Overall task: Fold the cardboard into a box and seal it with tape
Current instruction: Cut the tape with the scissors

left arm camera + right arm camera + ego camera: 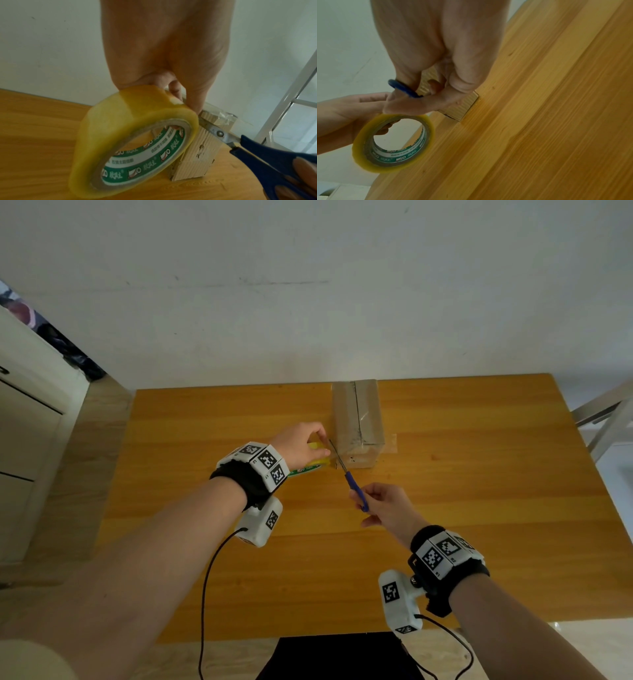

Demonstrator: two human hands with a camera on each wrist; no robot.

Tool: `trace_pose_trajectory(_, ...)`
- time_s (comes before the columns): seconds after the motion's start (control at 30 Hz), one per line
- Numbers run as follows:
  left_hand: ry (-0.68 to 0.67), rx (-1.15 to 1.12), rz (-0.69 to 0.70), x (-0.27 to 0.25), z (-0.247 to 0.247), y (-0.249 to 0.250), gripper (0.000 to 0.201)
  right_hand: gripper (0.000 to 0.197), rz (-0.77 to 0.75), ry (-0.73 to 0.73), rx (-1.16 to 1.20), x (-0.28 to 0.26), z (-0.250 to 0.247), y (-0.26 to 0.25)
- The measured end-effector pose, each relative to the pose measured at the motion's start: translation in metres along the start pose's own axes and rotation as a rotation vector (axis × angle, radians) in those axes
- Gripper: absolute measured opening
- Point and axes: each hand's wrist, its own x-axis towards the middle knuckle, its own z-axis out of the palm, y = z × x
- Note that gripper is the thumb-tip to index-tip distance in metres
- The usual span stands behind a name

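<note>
A small folded cardboard box stands on the wooden table, clear tape running over its top seam. My left hand grips a yellowish tape roll with a green-printed core just left of the box. My right hand holds blue-handled scissors, fingers through the loops. The scissor blades lie across the tape strip between roll and box. The box's near corner shows behind my right hand.
A loose tape end sticks out on the table right of the box. A white cabinet stands at the left. A white metal frame stands at the right. A dark object sits below the table's front edge.
</note>
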Motion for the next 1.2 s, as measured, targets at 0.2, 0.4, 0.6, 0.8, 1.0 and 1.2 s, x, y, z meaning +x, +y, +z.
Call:
trace_pose_trajectory(0.2,0.025,0.017,0.022,0.000,-0.002,0.007,0.025,0.026,0.054,-0.084,0.131,-0.003,-0.001,-0.005)
trace_pose_trajectory(0.4,0.034,0.020,0.022,-0.003,-0.004,0.008,0.026,0.041,0.070,-0.116,0.218,-0.006,0.002,-0.014)
trace_pose_trajectory(0.6,0.029,0.033,0.006,-0.005,-0.005,0.008,0.030,0.026,0.049,-0.112,0.172,-0.008,0.000,-0.013)
trace_pose_trajectory(0.8,0.013,0.074,-0.001,-0.004,-0.005,0.005,0.030,0.020,0.018,-0.103,0.031,-0.011,-0.007,-0.014)
trace_pose_trajectory(1.0,-0.012,0.184,-0.006,-0.010,-0.009,-0.009,0.019,0.019,0.027,-0.116,-0.030,-0.013,-0.022,-0.014)
trace_pose_trajectory(1.2,-0.003,0.116,-0.009,-0.016,-0.004,-0.020,0.017,0.020,0.007,-0.114,-0.091,-0.014,-0.026,-0.016)
